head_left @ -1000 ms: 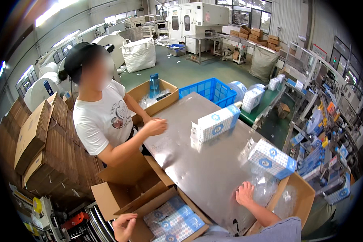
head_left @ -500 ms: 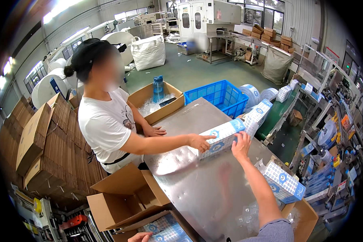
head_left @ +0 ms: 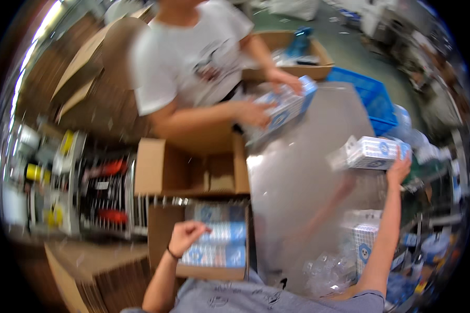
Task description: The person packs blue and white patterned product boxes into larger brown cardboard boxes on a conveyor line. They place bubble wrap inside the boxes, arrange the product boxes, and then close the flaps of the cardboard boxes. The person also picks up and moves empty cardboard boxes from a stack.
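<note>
My right hand grips the right end of a blue-and-white patterned pack at the far right edge of the metal table; loose clear film trails from the pack's left end. My left hand, a dark band at its wrist, is over an open cardboard carton. Its fingers are drawn together, and nothing shows in them. Inside that carton lie several similar packs in rows. Across the table, a co-worker's hands hold another such pack.
An empty open carton stands beyond the filled one. On the metal table lie crumpled clear film and another pack near my right forearm. A blue crate and a carton with a blue bottle stand behind. Flattened cardboard stacks are at left.
My view has swung left and down. The co-worker has drawn a pack toward themselves, off my right hand, which now grips another pack. My left hand has come fully into view above the filled carton.
</note>
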Demonstrator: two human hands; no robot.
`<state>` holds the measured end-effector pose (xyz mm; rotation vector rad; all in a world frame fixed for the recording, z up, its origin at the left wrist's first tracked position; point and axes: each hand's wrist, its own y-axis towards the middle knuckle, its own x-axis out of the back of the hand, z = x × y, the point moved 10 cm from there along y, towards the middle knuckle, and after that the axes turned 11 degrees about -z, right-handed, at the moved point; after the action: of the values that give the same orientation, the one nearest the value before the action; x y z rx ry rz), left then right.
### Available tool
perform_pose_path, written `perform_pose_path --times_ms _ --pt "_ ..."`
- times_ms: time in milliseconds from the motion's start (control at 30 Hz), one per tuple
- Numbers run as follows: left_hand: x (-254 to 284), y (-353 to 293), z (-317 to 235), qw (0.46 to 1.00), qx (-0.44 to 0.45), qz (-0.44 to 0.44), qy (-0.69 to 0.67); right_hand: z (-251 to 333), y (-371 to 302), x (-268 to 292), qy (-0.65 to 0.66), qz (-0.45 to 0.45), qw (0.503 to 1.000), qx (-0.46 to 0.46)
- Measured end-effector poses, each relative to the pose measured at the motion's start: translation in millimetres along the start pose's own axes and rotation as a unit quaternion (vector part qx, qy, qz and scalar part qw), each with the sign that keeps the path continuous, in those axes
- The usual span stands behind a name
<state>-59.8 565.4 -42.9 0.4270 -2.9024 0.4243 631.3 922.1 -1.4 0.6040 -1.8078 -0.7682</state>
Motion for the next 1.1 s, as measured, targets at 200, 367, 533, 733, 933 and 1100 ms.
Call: perform_pose_path --times_ms 200,367,533,733,933,1100 --pt "72.5 -0.8 9.1 0.983 0.043 -0.145 -0.108 95.0 8.5 -61.4 0.033 0.127 0.988 0.087" --pt "46.3 6.5 -11.9 0.992 0.016 -0.088 -0.092 124.0 -12.5 -86.7 0.099 0.264 0.954 0.103" --pt "-61.2 27.8 -43.1 0.995 0.015 0.051 -0.087 125.6 -27.0 -68.3 0.21 0.293 0.923 0.132" --pt "-248.3 22.5 -137.2 0.864 -0.384 0.072 0.318 240.7 -105.8 110.0 0.415 0.35 0.786 0.295" --pt "-364.0 75.5 -74.8 0.77 -0.297 0.216 0.521 160.9 -43.4 144.1 0.454 0.232 0.848 0.144" --pt "-338.3 132.5 -72.5 0.868 -0.143 0.288 0.377 28.8 -5.6 74.2 0.268 0.123 0.955 -0.041"
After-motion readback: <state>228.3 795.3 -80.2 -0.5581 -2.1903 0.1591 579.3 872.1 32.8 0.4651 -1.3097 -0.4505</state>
